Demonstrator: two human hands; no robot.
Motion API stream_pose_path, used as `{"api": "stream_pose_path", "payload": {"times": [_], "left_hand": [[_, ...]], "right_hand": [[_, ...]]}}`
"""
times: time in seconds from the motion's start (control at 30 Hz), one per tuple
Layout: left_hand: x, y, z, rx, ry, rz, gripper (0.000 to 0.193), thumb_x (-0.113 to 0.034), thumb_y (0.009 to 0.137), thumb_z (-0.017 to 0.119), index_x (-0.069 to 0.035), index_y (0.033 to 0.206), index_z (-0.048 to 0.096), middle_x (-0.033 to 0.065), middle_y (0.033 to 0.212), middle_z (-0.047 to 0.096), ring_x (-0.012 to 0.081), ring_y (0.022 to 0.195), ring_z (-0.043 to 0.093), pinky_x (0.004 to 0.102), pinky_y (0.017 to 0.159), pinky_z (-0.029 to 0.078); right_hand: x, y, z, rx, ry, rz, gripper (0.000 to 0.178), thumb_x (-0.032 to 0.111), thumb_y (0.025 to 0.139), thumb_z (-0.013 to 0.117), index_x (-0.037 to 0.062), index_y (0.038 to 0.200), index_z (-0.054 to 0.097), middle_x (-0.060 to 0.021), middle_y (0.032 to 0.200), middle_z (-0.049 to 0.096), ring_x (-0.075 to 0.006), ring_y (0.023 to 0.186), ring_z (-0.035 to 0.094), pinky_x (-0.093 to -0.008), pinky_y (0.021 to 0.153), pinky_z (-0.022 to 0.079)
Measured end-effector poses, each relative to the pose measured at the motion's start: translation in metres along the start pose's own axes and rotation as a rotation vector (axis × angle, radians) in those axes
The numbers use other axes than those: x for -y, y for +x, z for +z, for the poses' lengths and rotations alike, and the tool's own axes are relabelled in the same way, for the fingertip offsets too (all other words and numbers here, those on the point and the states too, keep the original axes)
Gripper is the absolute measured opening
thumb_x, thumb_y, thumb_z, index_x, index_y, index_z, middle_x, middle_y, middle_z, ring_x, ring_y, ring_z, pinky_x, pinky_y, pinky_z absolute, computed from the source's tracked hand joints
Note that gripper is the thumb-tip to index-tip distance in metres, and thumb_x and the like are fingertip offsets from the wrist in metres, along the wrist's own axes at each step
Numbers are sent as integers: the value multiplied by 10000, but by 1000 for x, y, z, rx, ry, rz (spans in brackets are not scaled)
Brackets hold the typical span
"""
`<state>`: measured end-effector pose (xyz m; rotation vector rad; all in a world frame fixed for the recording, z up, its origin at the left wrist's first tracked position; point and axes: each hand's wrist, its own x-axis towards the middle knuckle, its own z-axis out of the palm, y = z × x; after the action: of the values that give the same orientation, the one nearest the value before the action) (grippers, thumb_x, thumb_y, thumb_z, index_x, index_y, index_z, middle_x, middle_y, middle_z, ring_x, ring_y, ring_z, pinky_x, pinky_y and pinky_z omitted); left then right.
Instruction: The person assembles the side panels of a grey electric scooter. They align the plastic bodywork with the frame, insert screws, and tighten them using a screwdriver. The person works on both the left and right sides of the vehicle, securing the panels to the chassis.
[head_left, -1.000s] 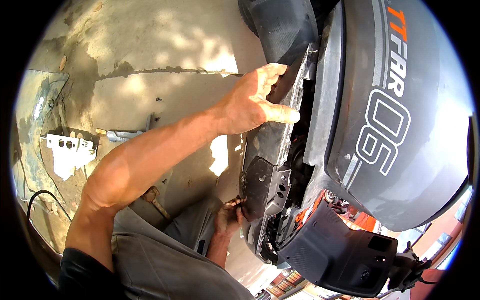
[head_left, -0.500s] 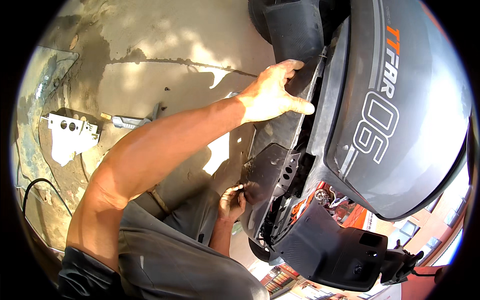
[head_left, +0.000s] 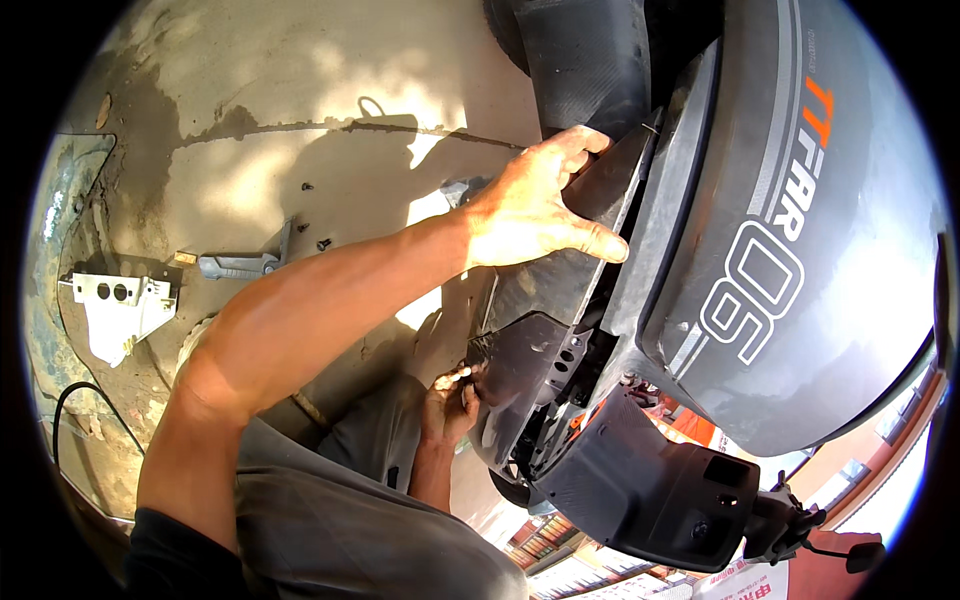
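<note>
A dark plastic panel runs along the lower side of a grey scooter-like vehicle. My left hand reaches across from the left and is closed round the upper part of the panel. Its thumb presses on the edge beside a narrow gap, and its fingers curl over the far face. Lower down, my right hand is at the panel's near end with its fingers bent together. Whatever is between those fingertips is too small to make out. Near this hand, a metal strip with holes shows at the panel's edge.
On the ground at left lie a white bracket with two round holes, a grey hinged metal part and small dark screws. A black cable curves nearby. A black plastic housing juts out at lower right.
The view has shifted slightly, so the ground items appear farther left and lower. Both hands remain at about the same places on the panel.
</note>
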<state>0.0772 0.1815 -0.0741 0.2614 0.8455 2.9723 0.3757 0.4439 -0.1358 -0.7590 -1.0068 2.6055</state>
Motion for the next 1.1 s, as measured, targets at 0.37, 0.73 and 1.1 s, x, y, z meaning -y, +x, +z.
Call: {"api": "stream_pose_path", "payload": {"times": [0.37,0.73,1.1], "left_hand": [[7,4,0,-7,-99,-3,1107,-184,659,1025,49,1546,405,237,1470,563,332,1429,487,434,1205,401],[4,0,1,-5,-26,-25,1100,-185,688,1013,49,1563,389,326,1532,480,412,1501,406,468,1245,346],[10,5,-6,26,-85,-89,1162,-281,662,1030,95,1550,382,368,1554,453,438,1545,346,470,1267,323]], "right_hand": [[6,18,5,32,3,28,456,-59,922,636,42,1366,632,-91,1260,700,-221,1193,658,-357,1029,525],[13,-25,59,-42,-334,333,518,88,965,679,59,1470,565,-180,1296,689,-262,1110,687,-380,893,567],[12,-13,264,302,-364,-32,823,191,1075,594,65,1698,70,-212,1275,672,-216,816,684,-369,709,612]]}}
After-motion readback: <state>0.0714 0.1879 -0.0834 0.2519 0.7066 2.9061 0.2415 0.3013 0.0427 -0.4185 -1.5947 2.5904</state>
